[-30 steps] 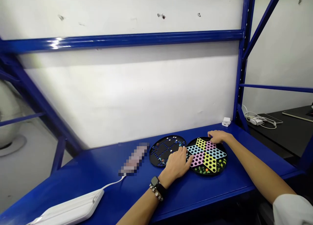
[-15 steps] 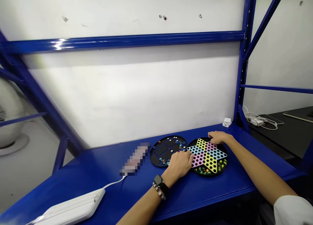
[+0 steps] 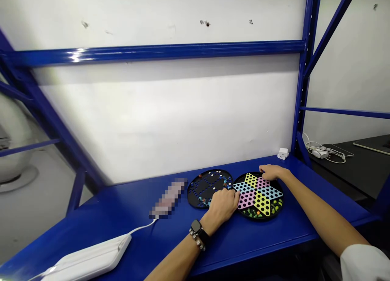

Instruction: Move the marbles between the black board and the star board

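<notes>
A round black Chinese checkers board [image 3: 256,190] with a pink, yellow and light-blue star full of holes lies on the blue table. My left hand [image 3: 224,203] is curled at its left edge, thumb against the rim; the other fingertips are mostly hidden. Across the far rim, my right hand [image 3: 272,172] grips the same board with bent fingers. Green pieces and an orange one lie in the near part of the board. To the left, partly behind my left hand, is a second round black tray [image 3: 202,187] with blue, white and brown small pieces around its edge.
A pixelated flat item [image 3: 169,197] is joined by a cable [image 3: 142,229] to a white power strip-like block [image 3: 91,258] at front left. A white charger [image 3: 283,153] stands at the back right. Blue rack posts [image 3: 300,90] and a wall bound the table [image 3: 170,240].
The camera view has shifted very slightly. Both hands stay in place at the board, and nothing else has visibly moved.
</notes>
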Action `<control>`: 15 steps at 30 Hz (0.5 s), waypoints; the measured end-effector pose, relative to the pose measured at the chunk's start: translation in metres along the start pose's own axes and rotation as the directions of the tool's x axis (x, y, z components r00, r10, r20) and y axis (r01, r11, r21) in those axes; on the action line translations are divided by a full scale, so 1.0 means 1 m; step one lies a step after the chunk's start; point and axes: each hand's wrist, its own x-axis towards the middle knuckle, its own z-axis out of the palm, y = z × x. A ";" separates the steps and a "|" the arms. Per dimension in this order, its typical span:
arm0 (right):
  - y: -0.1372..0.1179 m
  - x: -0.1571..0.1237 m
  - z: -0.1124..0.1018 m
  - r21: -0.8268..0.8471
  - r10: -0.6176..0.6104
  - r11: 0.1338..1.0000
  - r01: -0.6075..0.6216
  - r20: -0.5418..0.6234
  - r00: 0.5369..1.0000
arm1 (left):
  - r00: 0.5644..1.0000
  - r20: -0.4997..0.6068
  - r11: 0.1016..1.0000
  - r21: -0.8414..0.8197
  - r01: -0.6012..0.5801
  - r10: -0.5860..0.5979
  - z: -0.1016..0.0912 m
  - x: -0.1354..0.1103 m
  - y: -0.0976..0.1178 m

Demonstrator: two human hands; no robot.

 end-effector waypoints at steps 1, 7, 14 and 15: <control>0.000 0.000 0.000 0.000 -0.001 1.000 0.001 -0.002 1.000 | 1.000 0.001 1.000 0.002 -0.002 0.002 0.000 -0.001 0.000; 0.001 0.001 0.002 -0.002 -0.027 1.000 0.027 -0.022 0.999 | 1.000 -0.008 1.000 -0.003 -0.029 0.029 0.007 -0.007 0.002; 0.002 0.004 0.005 0.001 -0.041 0.999 0.041 -0.047 0.998 | 1.000 0.004 1.000 -0.021 -0.008 0.008 0.003 -0.010 0.004; 0.003 0.004 0.005 0.001 -0.042 0.999 0.042 -0.049 0.998 | 1.000 0.000 1.000 -0.015 -0.005 0.005 0.003 -0.010 0.005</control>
